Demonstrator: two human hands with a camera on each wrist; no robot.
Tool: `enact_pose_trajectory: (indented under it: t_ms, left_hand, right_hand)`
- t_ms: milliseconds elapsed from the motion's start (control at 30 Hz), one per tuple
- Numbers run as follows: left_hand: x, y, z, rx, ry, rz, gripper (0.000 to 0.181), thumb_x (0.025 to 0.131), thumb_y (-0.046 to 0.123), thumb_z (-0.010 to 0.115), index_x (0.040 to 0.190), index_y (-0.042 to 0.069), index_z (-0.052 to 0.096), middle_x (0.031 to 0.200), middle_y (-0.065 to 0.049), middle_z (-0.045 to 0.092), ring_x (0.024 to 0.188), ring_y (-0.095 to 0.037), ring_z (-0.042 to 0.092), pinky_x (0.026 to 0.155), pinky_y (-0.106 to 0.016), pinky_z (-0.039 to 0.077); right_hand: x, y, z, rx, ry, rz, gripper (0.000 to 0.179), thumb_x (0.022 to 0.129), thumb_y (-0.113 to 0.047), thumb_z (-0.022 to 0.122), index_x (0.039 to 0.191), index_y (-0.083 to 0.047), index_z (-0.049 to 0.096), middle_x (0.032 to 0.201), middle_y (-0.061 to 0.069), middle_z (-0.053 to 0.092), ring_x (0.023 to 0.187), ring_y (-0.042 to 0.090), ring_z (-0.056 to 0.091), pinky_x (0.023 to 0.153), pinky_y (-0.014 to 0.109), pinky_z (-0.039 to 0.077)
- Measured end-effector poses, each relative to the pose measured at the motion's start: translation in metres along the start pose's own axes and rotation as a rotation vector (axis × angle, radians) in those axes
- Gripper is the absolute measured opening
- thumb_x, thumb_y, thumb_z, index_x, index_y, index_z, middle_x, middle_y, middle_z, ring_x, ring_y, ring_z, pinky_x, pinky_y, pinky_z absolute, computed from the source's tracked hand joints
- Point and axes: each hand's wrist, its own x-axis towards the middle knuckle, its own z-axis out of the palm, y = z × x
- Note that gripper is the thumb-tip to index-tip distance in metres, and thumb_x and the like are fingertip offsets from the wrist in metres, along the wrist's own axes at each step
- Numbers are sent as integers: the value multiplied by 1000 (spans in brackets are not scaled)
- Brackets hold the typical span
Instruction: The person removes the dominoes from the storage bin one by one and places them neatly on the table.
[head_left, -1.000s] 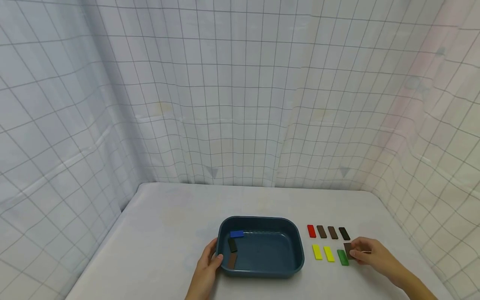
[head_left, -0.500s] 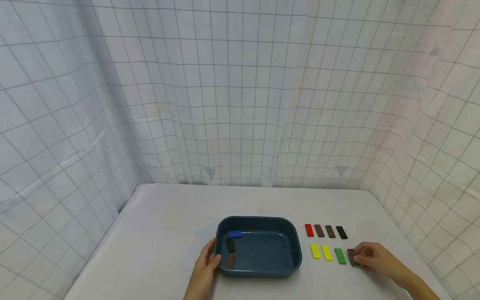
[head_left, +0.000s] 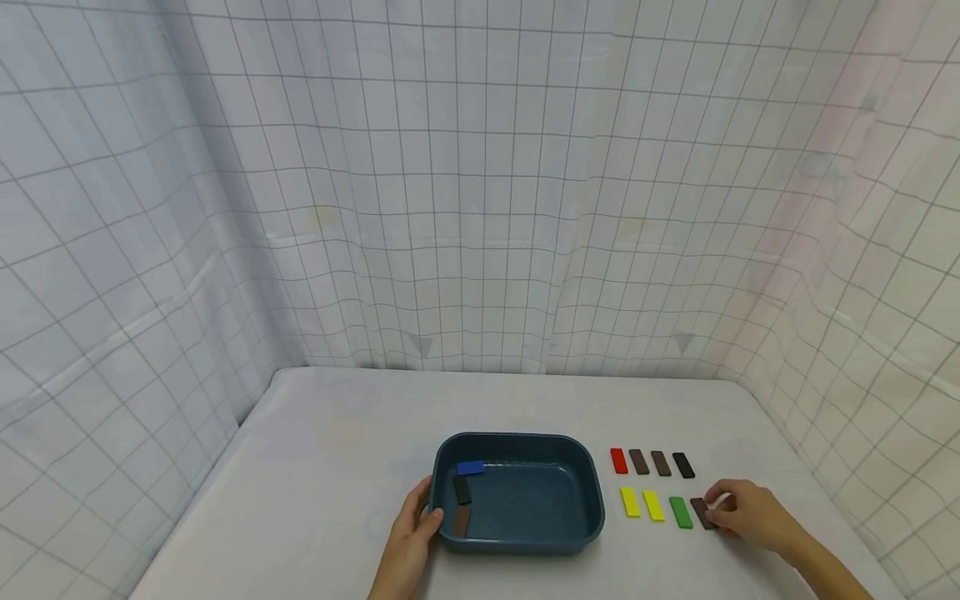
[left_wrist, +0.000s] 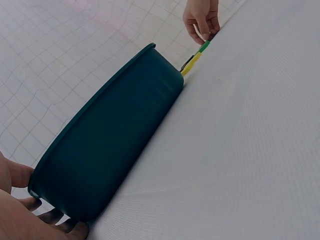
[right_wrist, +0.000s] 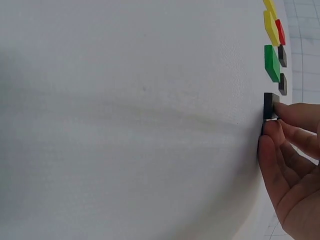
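My left hand (head_left: 410, 531) grips the left rim of a dark blue rectangular tray (head_left: 525, 546), thumb inside the wall and fingers outside. In the left wrist view, these fingers (left_wrist: 19, 175) hold the near end of the tray. A blue tile (head_left: 470, 468), a black tile (head_left: 462, 490) and a brown tile (head_left: 461, 521) lie along the tray's left side. At the right, my right hand (head_left: 750, 512) pinches a dark brown tile (head_left: 700, 511) on the table. In the right wrist view, curled fingertips touch this dark tile (right_wrist: 270, 105); part of it is hidden.
Next to that tile lie a green tile (head_left: 681, 512) and two yellow ones, the nearer yellow tile (head_left: 653, 506) among them. Behind is a row with a red tile (head_left: 618, 461), two brown tiles and a black tile (head_left: 683, 465). Gridded white curtains (head_left: 480, 208) surround the white table (head_left: 337, 467).
The right hand has moved the dark brown tile to the right, away from the green tile, and turned it into line with the row. The left hand still holds the tray.
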Motion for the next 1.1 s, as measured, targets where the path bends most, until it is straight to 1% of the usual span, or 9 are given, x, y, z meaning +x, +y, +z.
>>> enact_pose_trajectory:
  t_ms: [100, 267, 400, 567, 733, 900, 1000, 1100]
  left_hand:
    - [0, 0, 1, 0, 2, -3, 58, 109, 3, 45, 159, -9, 20, 164, -35, 15, 151, -52, 9, 118, -63, 22]
    - [0, 0, 1, -8, 2, -3, 57, 109, 3, 45, 159, -9, 20, 164, -35, 15, 151, -52, 10, 118, -63, 23]
    - [0, 0, 1, -9, 4, -2, 58, 108, 2, 46, 159, -9, 21, 164, -35, 14, 151, -53, 10, 118, -64, 21]
    - [-1, 0, 1, -15, -1, 3, 57, 109, 3, 45, 159, -9, 21, 164, -35, 14, 150, -54, 11, 118, -64, 21]
    - [-2, 1, 2, -14, 4, 8, 57, 109, 3, 45, 159, -9, 22, 164, -35, 17, 151, -52, 12, 118, -63, 23]
    - [-2, 0, 2, -13, 0, 9, 56, 108, 2, 45, 159, -9, 21, 163, -35, 17, 151, -52, 12, 117, -63, 24]
    - [-2, -1, 2, -17, -4, 12, 57, 109, 2, 45, 159, -9, 21, 164, -35, 15, 150, -53, 12, 117, -63, 25]
    - [-2, -1, 2, -22, -3, 11, 57, 108, 2, 45, 159, -9, 21, 164, -35, 16, 151, -52, 11, 117, -63, 24]
  right_hand:
    - [-1, 0, 1, -26, 23, 2, 18, 88, -7, 74, 105, -4, 68, 79, 0, 66, 70, 18, 60, 62, 33, 52]
    - [0, -4, 0, -82, 64, -57, 18, 89, -8, 73, 106, -4, 68, 79, -1, 65, 69, 18, 58, 60, 34, 50]
    - [2, -15, -2, -105, 95, -96, 18, 90, -11, 75, 106, -5, 69, 82, -1, 66, 71, 17, 59, 60, 34, 51]
    - [4, -34, -6, -96, 89, -118, 19, 91, -12, 76, 107, -5, 70, 85, -1, 67, 77, 18, 63, 63, 36, 54]
    - [6, -53, -9, -76, 90, -197, 20, 91, -12, 76, 108, -4, 70, 88, -1, 68, 83, 21, 66, 67, 37, 57]
    - [9, -69, -10, -51, 64, -282, 22, 93, -13, 75, 112, -4, 70, 89, -1, 67, 83, 19, 64, 66, 33, 56]
    - [12, -78, -8, -41, 46, -300, 21, 94, -15, 75, 112, -5, 71, 90, -2, 68, 81, 17, 62, 66, 32, 55]
    - [14, -87, -6, -37, 36, -321, 22, 94, -14, 75, 112, -4, 71, 93, -1, 70, 83, 17, 63, 68, 33, 56]
